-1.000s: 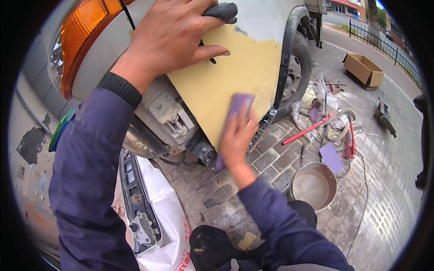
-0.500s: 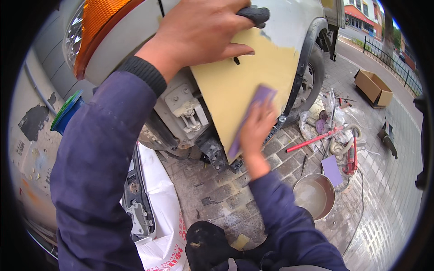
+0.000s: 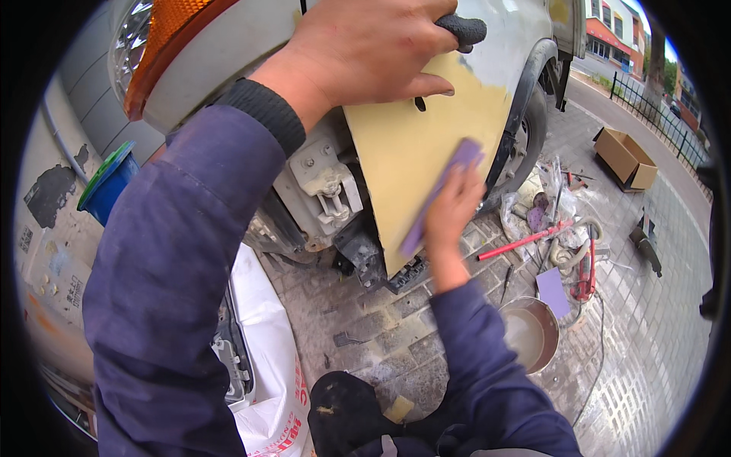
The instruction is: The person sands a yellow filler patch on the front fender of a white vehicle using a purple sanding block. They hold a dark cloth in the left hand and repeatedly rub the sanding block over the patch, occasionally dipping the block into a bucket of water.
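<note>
My right hand grips a long strip of purple sandpaper and presses it against the yellow-coated body panel of a white vehicle. Whether a block lies under the paper is hidden. The strip slants across the panel's lower right half. My left hand rests at the panel's upper edge, thumb stretched out, with a dark grey cover on a fingertip. Just below the thumb, the panel has a small dark slot. A bare metal hinge bracket shows left of the panel.
An orange-and-clear lamp juts out at upper left. On the paving at right stand a bucket of cloudy water, a purple sheet, a red-handled tool and an open cardboard box. White sheeting lies at lower left.
The view has shifted, so the panel and both hands sit farther right in the picture. My right hand and the sandpaper are slightly higher on the panel. My left hand stays at the upper edge.
</note>
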Demonstrator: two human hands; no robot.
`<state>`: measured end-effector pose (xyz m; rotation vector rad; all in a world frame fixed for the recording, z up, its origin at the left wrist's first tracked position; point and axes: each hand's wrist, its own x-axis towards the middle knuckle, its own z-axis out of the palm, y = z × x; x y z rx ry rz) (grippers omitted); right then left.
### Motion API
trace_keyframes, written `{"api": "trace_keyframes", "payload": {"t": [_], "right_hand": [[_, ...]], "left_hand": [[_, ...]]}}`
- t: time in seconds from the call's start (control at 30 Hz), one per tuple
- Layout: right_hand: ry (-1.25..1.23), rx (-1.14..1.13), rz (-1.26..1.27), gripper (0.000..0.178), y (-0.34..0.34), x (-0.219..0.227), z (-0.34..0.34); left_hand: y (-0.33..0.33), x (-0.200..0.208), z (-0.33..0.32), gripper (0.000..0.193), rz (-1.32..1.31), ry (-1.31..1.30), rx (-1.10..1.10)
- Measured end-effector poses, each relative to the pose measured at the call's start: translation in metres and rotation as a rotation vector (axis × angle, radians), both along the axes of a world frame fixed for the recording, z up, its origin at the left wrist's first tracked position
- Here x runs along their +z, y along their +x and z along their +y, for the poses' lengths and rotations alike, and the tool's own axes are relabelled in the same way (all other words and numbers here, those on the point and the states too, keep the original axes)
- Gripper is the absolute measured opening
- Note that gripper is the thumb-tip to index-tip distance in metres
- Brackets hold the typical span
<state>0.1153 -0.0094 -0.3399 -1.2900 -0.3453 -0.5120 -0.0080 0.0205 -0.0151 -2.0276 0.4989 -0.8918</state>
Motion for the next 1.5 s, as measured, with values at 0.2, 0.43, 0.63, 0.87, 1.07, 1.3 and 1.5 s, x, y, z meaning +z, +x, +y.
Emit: {"api": "trace_keyframes", "payload": {"t": [0.2, 0.43, 0.63, 0.87, 1.07, 1.3, 1.5], "right_hand": [[0.043, 0.157, 0.207, 0.052, 0.011, 0.015, -0.012], [-0.19, -0.051, -0.201, 0.048, -0.056, -0.013, -0.007], [0.043, 0.019, 0.241, 0.056, 0.075, -0.012, -0.003], [-0.225, -0.145, -0.324, 0.052, -0.041, -0.032, -0.009], [0.044, -0.109, 0.181, 0.05, 0.081, -0.037, -0.001], [-0.158, -0.067, -0.341, 0.048, -0.033, -0.016, -0.012], [0.009, 0.032, 0.323, 0.051, 0.057, -0.044, -0.009]], "left_hand": [[-0.002, 0.0, -0.001, 0.038, -0.029, 0.014, -0.003], [0.0, -0.001, 0.002, 0.038, -0.027, 0.054, 0.013], [0.0, 0.001, -0.001, 0.038, -0.041, 0.04, 0.017], [0.0, 0.001, -0.004, 0.038, -0.035, 0.066, 0.001], [-0.002, 0.002, -0.009, 0.039, -0.017, 0.047, 0.061], [-0.003, 0.002, -0.015, 0.038, 0.012, 0.018, 0.087], [0.0, 0.001, -0.017, 0.042, -0.013, 0.034, 0.082]]}}
